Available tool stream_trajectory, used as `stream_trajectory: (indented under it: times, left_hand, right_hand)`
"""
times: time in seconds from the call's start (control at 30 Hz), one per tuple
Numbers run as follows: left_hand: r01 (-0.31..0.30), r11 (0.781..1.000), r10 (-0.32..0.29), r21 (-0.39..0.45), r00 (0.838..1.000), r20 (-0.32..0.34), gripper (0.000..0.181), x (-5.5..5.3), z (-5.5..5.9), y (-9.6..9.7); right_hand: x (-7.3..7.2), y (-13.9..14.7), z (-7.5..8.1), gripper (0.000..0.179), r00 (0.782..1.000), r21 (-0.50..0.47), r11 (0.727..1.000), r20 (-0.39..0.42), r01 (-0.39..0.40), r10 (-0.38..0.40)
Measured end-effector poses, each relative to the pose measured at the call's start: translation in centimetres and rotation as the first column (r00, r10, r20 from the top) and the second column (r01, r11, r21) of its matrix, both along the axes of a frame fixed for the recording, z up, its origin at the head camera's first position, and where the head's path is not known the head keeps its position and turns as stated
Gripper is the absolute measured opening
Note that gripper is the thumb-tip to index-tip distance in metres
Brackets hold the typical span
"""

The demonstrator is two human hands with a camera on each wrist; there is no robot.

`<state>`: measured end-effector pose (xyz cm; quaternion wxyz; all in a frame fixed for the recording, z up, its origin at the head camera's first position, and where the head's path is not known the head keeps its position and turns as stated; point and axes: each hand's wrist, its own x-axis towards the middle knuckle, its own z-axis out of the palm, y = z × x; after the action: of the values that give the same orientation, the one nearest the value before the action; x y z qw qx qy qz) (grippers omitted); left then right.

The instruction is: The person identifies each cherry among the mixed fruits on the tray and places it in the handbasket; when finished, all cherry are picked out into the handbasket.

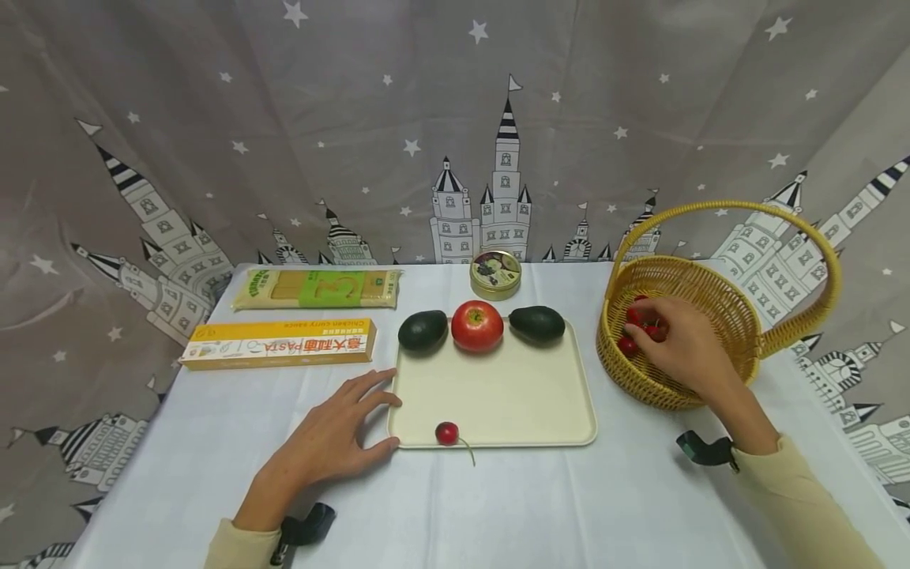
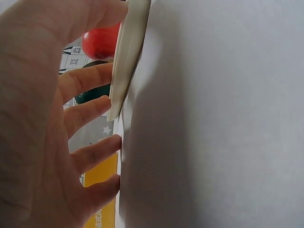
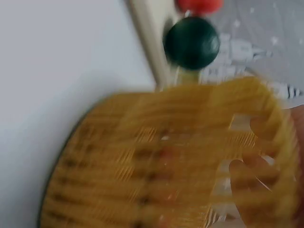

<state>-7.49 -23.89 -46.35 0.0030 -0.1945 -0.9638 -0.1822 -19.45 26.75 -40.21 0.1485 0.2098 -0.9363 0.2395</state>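
Observation:
My left hand (image 1: 329, 435) rests beside the cream tray (image 1: 498, 403), its spread thumb and fingertips at the left rim. In the left wrist view, the lower fingertips (image 2: 111, 183) touch the cloth. At the tray's front edge lies a cherry (image 1: 446, 433), its stem hanging over the rim. A red apple (image 1: 477, 326) sits between two avocados, the left (image 1: 423, 331) and the right (image 1: 537, 325), along the back of the tray. Inside the wicker basket (image 1: 739, 316), my right hand (image 1: 686, 344) pinches a cherry (image 1: 635, 315); more cherries (image 1: 627, 345) lie under the fingers. Blurred weave partly hides this hand in the right wrist view.
A yellow pasta box (image 1: 280, 344) and a noodle packet (image 1: 317, 288) lie at the back left. Behind the tray stands a small round tin (image 1: 495, 275). The basket's tall handle (image 1: 828, 261) arches over its right side. A patterned grey curtain (image 1: 355, 118) hangs behind the table.

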Motion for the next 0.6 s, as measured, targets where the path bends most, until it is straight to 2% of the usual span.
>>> stream_trajectory:
  times: [0.33,0.6]
  left_hand:
    - [0.003,1.0,-0.003,-0.006,1.0,-0.015,0.044,0.0,-0.1,-0.1]
    - [0.01,1.0,-0.01,-0.014,1.0,-0.017,0.046,-0.1,-0.1,-0.1]
  right_hand:
    - [1.3,-5.1,0.4,0.034,0.994,-0.063,0.992,0.009,-0.109,0.11]
    - [1.9,-8.9,-0.4,0.036,0.964,-0.098,0.959,0.001,-0.266,0.267]
